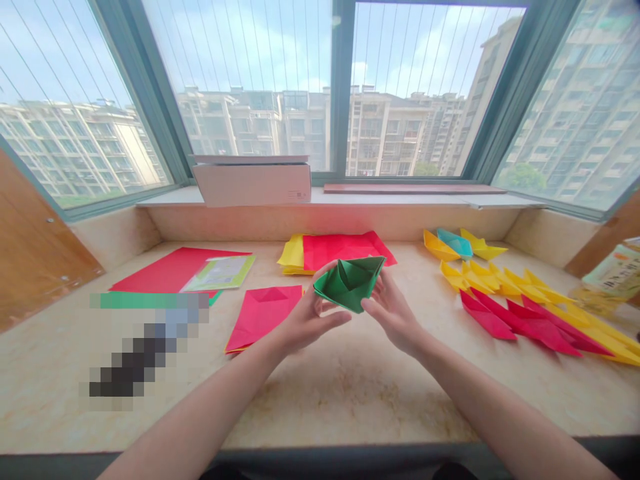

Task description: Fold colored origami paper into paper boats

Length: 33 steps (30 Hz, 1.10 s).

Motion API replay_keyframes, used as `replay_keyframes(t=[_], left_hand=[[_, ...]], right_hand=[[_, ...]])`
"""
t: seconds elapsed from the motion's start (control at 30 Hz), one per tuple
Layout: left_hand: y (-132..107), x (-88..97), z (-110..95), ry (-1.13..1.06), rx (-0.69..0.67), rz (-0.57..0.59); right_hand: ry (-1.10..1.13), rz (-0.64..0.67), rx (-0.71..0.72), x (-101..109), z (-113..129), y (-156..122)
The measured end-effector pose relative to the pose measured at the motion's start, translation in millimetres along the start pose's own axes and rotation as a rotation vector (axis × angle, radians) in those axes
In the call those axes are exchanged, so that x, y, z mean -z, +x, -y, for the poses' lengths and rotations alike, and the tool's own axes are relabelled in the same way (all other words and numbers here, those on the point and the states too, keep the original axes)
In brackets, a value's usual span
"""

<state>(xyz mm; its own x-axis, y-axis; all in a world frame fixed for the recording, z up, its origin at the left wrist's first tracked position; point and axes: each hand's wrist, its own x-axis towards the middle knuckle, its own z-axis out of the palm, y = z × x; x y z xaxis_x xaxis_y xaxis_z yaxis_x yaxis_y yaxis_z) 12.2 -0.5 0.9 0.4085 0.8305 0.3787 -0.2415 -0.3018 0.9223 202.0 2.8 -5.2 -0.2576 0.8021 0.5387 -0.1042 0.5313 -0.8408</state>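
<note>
A green folded paper boat [350,283] is held up above the stone counter, tilted so that its inner folds face me. My left hand [317,320] grips its left end, the thumb apart from the paper and the fingers behind it. At the other end, my right hand [390,307] has its thumb on the lower edge, with its fingers mostly hidden behind the boat. Beneath and left of my left hand lies a stack of pink-red paper sheets [267,310]. Beyond the boat are red sheets [340,248] on top of yellow paper [291,255].
To the right sit finished boats: yellow ones [515,283], a blue one [455,243] and red ones [535,327], near a clear bottle [613,273]. Red sheets [155,267] and a packet [220,273] lie left, beside a pixelated area. A white box [253,183] stands on the sill.
</note>
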Motion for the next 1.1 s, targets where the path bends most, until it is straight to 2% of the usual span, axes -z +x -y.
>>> replay_keyframes(t=[0.07,0.17,0.3,0.53,0.7,0.9,1.1], left_hand=[[-2,1.6,-2,0.093,0.034,-0.005],[-3,1.1,-4,0.178,0.046,-0.096],[-2,3.2,-3,0.2,0.03,-0.198],[-1,15.8,8,-0.076,0.08,-0.25],[-2,18.9,6,-0.217,0.13,-0.293],[1,17.8,1,-0.261,0.114,-0.224],[4,12.1,-5,-0.316,0.092,0.025]], right_hand=[[-0.079,-0.057,-0.033,1,-7,-1],[-0.18,-0.132,-0.076,2,-18,-1],[-0.151,-0.184,-0.06,5,-21,1],[0.014,-0.161,-0.039,7,-12,7],[0.044,-0.14,-0.021,7,-10,7],[0.048,-0.135,-0.02,4,-5,7],[0.005,-0.178,-0.024,8,-10,7]])
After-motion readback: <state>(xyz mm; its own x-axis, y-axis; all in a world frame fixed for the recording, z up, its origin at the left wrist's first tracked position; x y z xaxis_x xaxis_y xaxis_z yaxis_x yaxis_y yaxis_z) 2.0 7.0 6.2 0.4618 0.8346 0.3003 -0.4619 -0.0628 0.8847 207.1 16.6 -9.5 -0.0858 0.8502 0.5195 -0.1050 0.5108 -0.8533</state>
